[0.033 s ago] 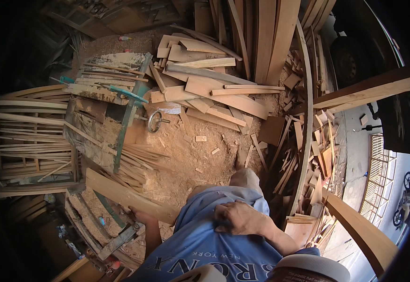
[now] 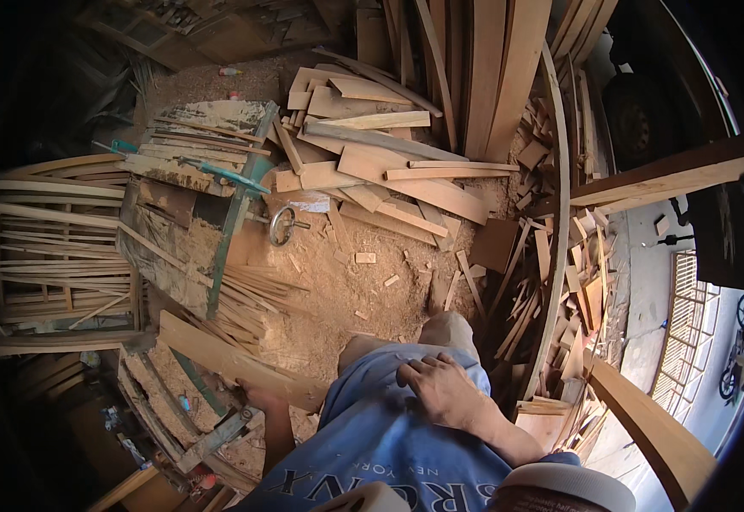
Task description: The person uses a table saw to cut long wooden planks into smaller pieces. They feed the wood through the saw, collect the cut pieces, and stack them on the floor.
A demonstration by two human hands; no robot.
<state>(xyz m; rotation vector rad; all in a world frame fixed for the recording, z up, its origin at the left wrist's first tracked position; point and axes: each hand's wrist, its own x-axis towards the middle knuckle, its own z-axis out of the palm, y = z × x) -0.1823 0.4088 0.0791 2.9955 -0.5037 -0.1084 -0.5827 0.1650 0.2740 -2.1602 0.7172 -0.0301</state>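
My left hand [image 2: 264, 399] grips the near edge of a long, flat wooden board [image 2: 231, 363] at the lower left. Its thumb side shows while the other fingers are mostly hidden by the board. The board slants from beside the green-edged machine down toward my lap. My right hand [image 2: 444, 388] rests on the front of my blue shirt [image 2: 372, 427], over my lap. Its fingers are loosely bent and a little apart, with nothing seen in them.
A worn machine table [image 2: 167, 230] with a metal handwheel [image 2: 282, 226] stands at the left, beside a rack of thin strips [image 2: 65, 264]. Loose planks [image 2: 423, 183] lie piled ahead on the sawdust. Offcuts [image 2: 585, 282] heap up at the right behind a long curved board [image 2: 557, 222].
My right hand has lifted and shifted slightly up the shirt, its fingers less curled. My left hand and the board stay almost where they were.
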